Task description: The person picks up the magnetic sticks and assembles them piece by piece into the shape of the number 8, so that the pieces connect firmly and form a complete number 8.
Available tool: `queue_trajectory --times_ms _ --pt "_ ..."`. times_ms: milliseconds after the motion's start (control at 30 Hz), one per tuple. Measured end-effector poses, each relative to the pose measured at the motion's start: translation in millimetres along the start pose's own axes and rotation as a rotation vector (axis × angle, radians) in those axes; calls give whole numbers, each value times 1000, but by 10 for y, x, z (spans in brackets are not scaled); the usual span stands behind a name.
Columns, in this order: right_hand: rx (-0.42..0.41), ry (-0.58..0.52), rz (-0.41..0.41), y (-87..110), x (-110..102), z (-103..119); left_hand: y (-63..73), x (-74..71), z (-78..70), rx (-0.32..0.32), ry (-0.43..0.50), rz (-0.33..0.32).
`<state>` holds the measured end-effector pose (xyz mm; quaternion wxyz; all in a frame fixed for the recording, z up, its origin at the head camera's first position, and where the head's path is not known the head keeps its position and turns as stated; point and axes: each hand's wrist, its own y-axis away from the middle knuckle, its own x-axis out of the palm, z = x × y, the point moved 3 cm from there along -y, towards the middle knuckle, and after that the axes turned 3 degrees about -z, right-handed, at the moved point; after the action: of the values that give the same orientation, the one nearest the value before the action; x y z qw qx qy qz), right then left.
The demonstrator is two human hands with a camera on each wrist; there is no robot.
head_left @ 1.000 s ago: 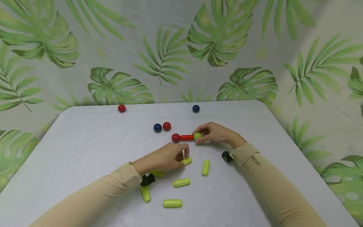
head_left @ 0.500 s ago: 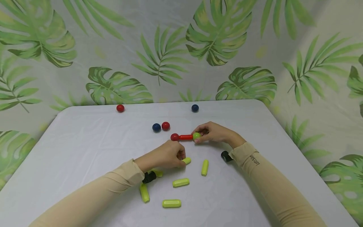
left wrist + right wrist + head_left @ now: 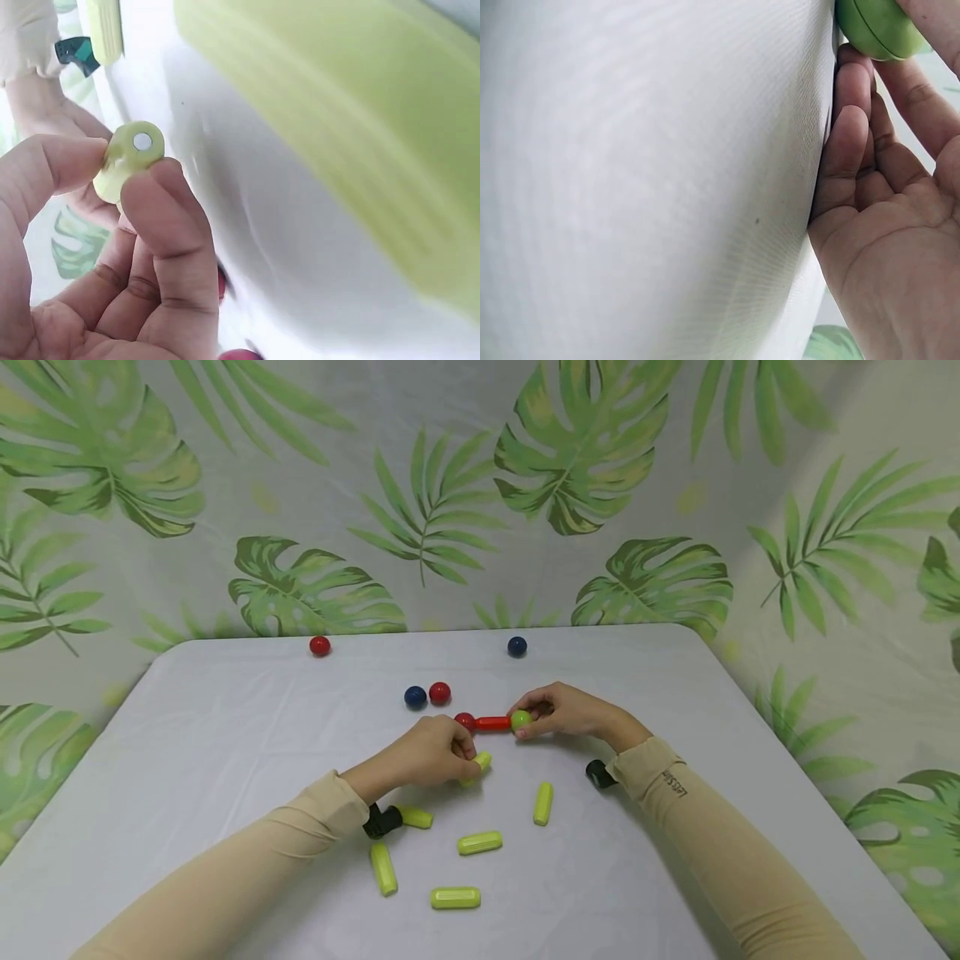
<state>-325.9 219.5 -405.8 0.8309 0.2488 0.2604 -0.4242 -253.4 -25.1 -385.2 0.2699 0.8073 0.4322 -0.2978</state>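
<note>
My left hand (image 3: 426, 750) pinches a yellow-green magnetic rod (image 3: 480, 767) between thumb and fingers; in the left wrist view the rod's end shows a round silver disc (image 3: 142, 141). My right hand (image 3: 573, 714) holds a green ball (image 3: 521, 720) between thumb and fingers, and the right wrist view shows a seam around this ball (image 3: 881, 26). From the green ball a red rod (image 3: 492, 723) runs left to a dark red ball (image 3: 465, 722), the three in one line. My left hand's knuckles partly overlap that red ball in the head view.
Several other yellow-green rods lie on the white table (image 3: 247, 735), one (image 3: 543, 803) to the right and one (image 3: 455, 897) near the front. Behind the hands sit a blue ball (image 3: 415, 697) and a red ball (image 3: 439, 693). Another red ball (image 3: 319, 646) and blue ball (image 3: 517, 647) are near the back edge.
My left hand has picked up the yellow-green rod and moved it up and slightly left, toward the joined red pieces. My right hand has stayed in place on the green ball.
</note>
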Motion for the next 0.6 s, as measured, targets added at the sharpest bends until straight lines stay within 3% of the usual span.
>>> queue_trajectory --times_ms 600 --pt "-4 8 0 -8 2 -18 1 -105 198 -177 195 -25"
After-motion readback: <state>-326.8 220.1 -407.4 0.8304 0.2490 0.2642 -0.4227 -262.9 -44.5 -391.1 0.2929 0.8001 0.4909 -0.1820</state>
